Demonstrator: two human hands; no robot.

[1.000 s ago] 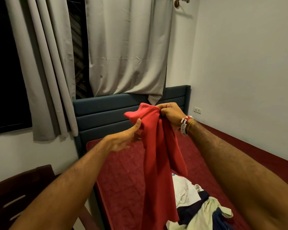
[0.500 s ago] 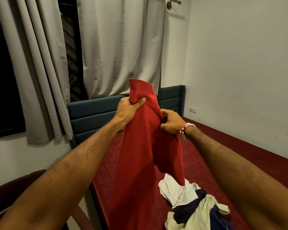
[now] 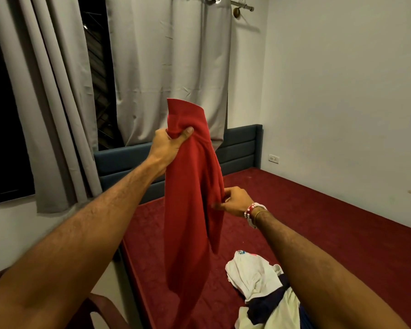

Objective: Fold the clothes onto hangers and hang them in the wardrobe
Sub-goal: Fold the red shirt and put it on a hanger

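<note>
Left hand (image 3: pixel 169 144), raised at centre frame: the fingers and thumb are curled tight round a bunched upper part of the red garment (image 3: pixel 190 222), and a short stub of cloth stands up at 12 o'clock above the fist. Right hand (image 3: pixel 235 201), lower, at about 4 o'clock from the left: it pinches a fold on the garment's right edge. The left hand bears the weight and is nearer the top.

The garment hangs clear of the bed (image 3: pixel 318 233), its long axis running from 12 to 6 o'clock. The bulk falls toward 6 and reaches the bottom of the frame, and a shorter flap ends below the right hand. The cloth is plain red, soft, and gathered in lengthwise folds. Its cut cannot be read.

Opening it out probably turns on drawing the right hand toward 3 o'clock. A pile of clothes (image 3: pixel 259 279) lies on the bed at 5 o'clock. No hanger or wardrobe is in view.
</note>
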